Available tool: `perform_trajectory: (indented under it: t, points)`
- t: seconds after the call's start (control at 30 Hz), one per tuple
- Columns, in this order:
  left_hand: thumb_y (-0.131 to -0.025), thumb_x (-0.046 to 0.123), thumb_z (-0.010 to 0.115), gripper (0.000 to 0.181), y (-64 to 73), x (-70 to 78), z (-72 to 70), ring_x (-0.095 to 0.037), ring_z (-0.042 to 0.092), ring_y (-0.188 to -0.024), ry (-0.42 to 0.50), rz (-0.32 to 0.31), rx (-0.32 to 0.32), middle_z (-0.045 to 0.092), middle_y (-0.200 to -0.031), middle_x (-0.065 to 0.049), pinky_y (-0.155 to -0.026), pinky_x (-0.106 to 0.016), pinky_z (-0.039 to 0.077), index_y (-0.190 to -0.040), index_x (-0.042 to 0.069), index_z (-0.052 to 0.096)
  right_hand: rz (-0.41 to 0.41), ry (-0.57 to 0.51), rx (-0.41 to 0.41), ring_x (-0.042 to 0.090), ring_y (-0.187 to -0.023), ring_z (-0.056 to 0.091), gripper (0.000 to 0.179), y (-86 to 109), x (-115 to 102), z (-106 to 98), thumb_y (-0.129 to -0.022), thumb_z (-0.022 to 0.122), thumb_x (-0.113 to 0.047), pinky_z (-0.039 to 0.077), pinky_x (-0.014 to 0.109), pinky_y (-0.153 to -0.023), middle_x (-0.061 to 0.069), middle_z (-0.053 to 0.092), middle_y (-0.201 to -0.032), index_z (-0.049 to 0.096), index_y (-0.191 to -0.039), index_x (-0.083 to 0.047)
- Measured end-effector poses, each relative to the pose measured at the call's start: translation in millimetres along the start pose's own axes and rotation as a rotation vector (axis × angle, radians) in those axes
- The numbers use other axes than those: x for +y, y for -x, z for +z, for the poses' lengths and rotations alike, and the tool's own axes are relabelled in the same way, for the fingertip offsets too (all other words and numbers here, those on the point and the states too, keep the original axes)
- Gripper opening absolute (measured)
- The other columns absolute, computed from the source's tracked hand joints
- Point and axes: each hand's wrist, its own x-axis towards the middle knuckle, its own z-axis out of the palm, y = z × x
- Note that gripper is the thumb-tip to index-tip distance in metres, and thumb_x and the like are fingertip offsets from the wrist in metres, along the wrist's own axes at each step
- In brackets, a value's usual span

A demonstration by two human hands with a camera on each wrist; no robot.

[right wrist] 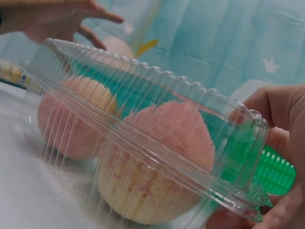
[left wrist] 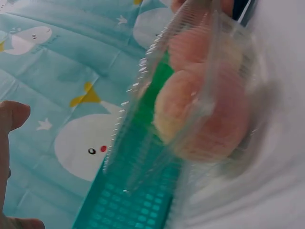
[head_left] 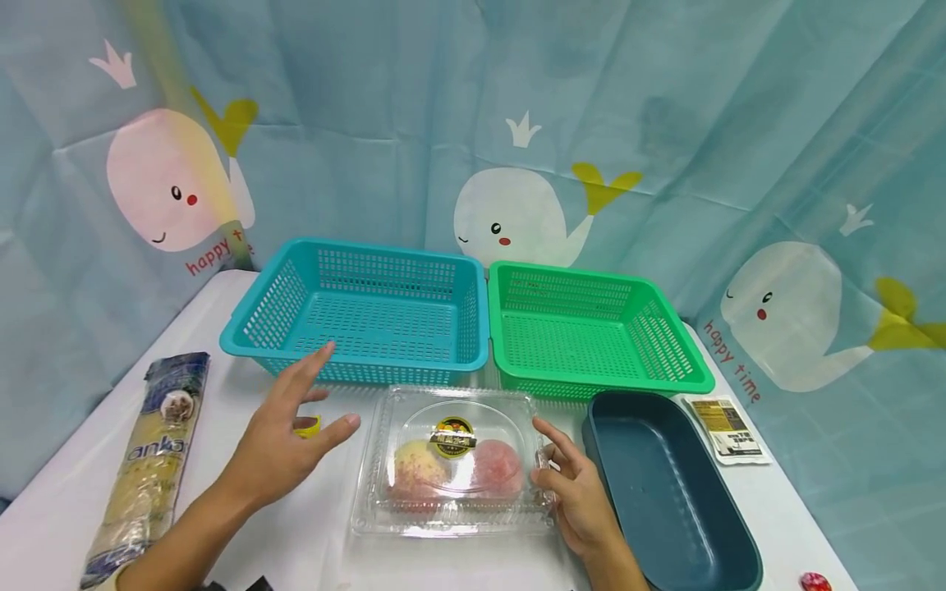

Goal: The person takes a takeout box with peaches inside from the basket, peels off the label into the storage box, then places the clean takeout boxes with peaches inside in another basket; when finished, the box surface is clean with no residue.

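A clear plastic clamshell box (head_left: 473,513) lies on the white table in the head view, its lid down. Inside are two peaches, a yellowish peach (head_left: 420,469) on the left and a pink peach (head_left: 497,468) on the right; a black and gold label (head_left: 453,437) is on the lid. My right hand (head_left: 580,497) holds the box's right edge, the fingers and thumb around its corner in the right wrist view. To the left of the box, my left hand (head_left: 284,435) is spread in the air, apart from it and holding nothing.
A blue basket (head_left: 355,371) and a green basket (head_left: 591,386) stand behind the box. To the right are a dark blue tub (head_left: 665,492), a white-and-gold packet (head_left: 727,431) and a small red item (head_left: 815,582). A long noodle-like packet (head_left: 148,468) lies left; a yellow object (head_left: 306,426) is partly hidden.
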Motion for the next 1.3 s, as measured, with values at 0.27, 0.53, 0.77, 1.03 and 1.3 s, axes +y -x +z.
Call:
perform_trajectory:
  t: [0.27, 0.53, 0.77, 1.03, 1.3]
  points:
    - [-0.089, 0.03, 0.071, 0.078, 7.1, -5.8, 21.5, -0.041, 0.053, -0.113, 0.057, -0.007, -0.065, 0.025, -0.151, -0.015, -0.078, -0.05, 0.054, -0.153, 0.033, 0.026, -0.003, 0.006, 0.001, 0.015, -0.078, 0.045, 0.068, -0.1, 1.3, -0.4, -0.077, 0.06, 0.011, 0.044, 0.019, -0.055, 0.014, 0.035, -0.102, 0.044, -0.142, -0.002]
    - [-0.088, 0.038, 0.071, 0.075, 10.0, -9.4, 36.7, -0.031, 0.058, -0.104, 0.069, -0.064, -0.139, 0.028, -0.15, -0.012, -0.066, -0.032, 0.053, -0.151, 0.036, 0.031, -0.002, 0.002, 0.011, 0.015, -0.078, 0.045, 0.068, 0.4, 1.7, 1.0, -0.077, 0.06, 0.01, 0.045, 0.019, -0.054, 0.014, 0.036, -0.102, 0.045, -0.142, -0.001]
    - [-0.086, 0.04, 0.071, 0.074, 10.8, -12.5, 47.4, -0.024, 0.055, -0.093, 0.106, -0.107, -0.18, 0.036, -0.144, -0.011, -0.063, -0.034, 0.047, -0.15, 0.035, 0.034, -0.008, 0.009, 0.01, 0.014, -0.077, 0.044, 0.068, 0.6, 2.7, 0.5, -0.077, 0.061, 0.011, 0.044, 0.019, -0.054, 0.014, 0.035, -0.102, 0.044, -0.142, -0.001]
    - [-0.08, 0.033, 0.078, 0.079, 9.5, -11.8, 56.0, -0.027, 0.048, -0.084, 0.21, -0.207, -0.231, 0.043, -0.126, -0.014, -0.044, -0.032, 0.052, -0.148, 0.031, 0.04, -0.019, 0.037, 0.028, 0.016, -0.079, 0.044, 0.067, 3.0, 0.6, 2.8, -0.076, 0.059, 0.012, 0.042, 0.019, -0.056, 0.014, 0.037, -0.101, 0.047, -0.141, -0.002]
    - [-0.079, 0.026, 0.079, 0.071, 8.4, -12.9, 55.6, -0.019, 0.045, -0.066, 0.29, -0.277, -0.25, 0.042, -0.108, -0.014, -0.045, -0.029, 0.044, -0.143, 0.025, 0.049, -0.015, 0.074, 0.052, 0.019, -0.079, 0.055, 0.066, 5.2, -5.1, 8.4, -0.078, 0.061, 0.012, 0.05, 0.025, -0.061, 0.015, 0.042, -0.096, 0.047, -0.141, -0.003]
